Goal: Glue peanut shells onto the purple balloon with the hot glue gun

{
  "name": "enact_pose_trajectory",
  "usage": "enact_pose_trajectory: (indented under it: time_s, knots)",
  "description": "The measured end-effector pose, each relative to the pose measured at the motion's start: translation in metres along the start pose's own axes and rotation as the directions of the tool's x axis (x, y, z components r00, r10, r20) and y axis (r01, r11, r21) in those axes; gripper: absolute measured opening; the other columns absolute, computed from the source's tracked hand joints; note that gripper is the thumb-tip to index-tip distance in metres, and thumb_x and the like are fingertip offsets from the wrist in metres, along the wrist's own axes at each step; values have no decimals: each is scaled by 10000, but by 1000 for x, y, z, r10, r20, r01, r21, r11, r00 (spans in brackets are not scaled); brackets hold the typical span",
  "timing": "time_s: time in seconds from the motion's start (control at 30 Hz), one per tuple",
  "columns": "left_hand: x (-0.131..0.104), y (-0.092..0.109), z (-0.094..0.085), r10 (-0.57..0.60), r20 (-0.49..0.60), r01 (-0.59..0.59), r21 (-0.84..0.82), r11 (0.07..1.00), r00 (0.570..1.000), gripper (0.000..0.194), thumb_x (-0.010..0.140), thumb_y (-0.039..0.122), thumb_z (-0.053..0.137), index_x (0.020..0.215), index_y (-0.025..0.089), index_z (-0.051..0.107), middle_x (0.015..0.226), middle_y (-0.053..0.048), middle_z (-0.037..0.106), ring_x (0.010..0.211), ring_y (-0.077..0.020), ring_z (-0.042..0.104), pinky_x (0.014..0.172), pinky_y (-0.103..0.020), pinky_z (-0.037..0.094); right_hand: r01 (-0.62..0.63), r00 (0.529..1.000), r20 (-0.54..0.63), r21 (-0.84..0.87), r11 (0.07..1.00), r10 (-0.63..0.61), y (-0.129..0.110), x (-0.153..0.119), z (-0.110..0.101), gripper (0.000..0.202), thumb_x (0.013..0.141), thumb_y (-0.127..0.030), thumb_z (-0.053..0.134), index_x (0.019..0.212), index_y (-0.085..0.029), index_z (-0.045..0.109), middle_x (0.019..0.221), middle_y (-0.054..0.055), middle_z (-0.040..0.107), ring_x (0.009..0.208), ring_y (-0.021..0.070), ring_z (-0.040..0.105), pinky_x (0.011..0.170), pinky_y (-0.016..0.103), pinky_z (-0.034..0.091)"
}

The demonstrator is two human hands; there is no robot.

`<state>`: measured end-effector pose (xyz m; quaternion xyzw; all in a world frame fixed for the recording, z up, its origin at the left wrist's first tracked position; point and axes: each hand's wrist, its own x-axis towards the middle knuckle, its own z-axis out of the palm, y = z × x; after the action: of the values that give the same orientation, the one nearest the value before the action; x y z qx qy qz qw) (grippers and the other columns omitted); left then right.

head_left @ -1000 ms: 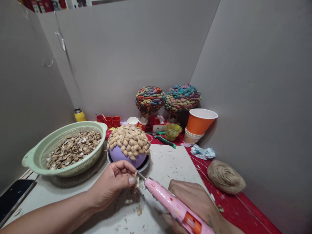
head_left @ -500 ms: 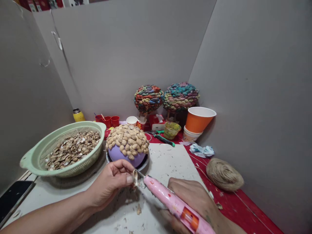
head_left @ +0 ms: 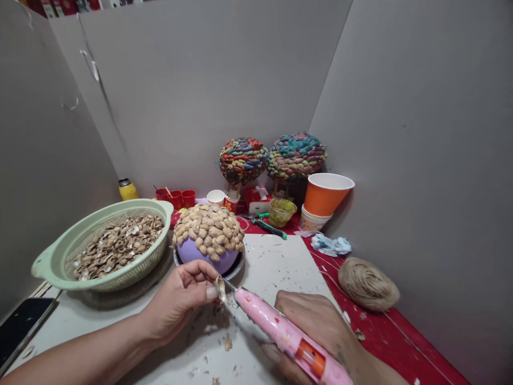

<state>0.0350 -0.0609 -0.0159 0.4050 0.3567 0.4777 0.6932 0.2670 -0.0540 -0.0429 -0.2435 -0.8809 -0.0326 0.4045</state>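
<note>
Between the thumb and fingertips of my left hand (head_left: 182, 297) is a peanut shell (head_left: 220, 289), its hollow side facing right. My right hand (head_left: 320, 326) is wrapped round a pink glue gun (head_left: 276, 326), whose metal nozzle tip meets the shell or lies right at it. Just behind my left hand, a purple balloon (head_left: 202, 258) rests in a dark-rimmed bowl (head_left: 241, 263). Rows of peanut shells (head_left: 210, 227) cover the balloon's upper part, while its lower front is bare purple.
A green colander (head_left: 52, 264) of loose shells stands left, near a phone (head_left: 26, 326). Behind are red cups (head_left: 188, 198), two colourful shell-covered balls (head_left: 296, 156), pliers (head_left: 270, 229) and an orange bucket (head_left: 328, 198). A twine ball (head_left: 367, 284) lies right. Shell scraps litter the white board (head_left: 280, 256).
Both hands, the shell and the glue gun hold almost the same pose. The whole view has shifted slightly.
</note>
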Motion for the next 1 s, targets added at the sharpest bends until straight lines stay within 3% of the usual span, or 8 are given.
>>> enact_pose_trajectory:
  time_s: [1.0]
  knots:
    - [0, 3, 1, 49, -29, -48, 49, 998, 998, 225, 676, 226, 810, 806, 139, 647, 694, -9, 654, 633, -91, 547, 625, -198, 425, 74, 997, 16, -108, 991, -73, -7, 18, -13, 356, 949, -328, 391, 611, -218, 400, 492, -47, 392, 405, 104, 318, 420, 261, 213]
